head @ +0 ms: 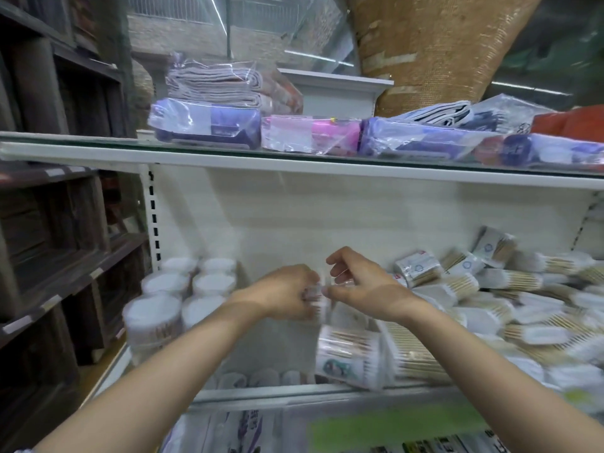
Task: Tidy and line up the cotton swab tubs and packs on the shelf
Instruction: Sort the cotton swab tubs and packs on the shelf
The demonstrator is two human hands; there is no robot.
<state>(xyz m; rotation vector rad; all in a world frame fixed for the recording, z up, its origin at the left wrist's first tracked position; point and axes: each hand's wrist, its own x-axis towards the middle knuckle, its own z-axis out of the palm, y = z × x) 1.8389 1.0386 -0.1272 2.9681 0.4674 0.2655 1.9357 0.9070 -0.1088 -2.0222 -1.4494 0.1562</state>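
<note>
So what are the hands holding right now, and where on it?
Both hands, left and right, pinch a small clear cotton swab pack between them, one at each end. Blur hides the exact grip.

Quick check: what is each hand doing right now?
Left hand: fingers curled round a small clear tub, blurred.
Right hand: pinching the same tub from the other side.

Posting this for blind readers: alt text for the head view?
Both hands, left hand and right hand, grip a blurred clear swab tub between upright cotton swab tubs and jumbled swab packs.
</note>
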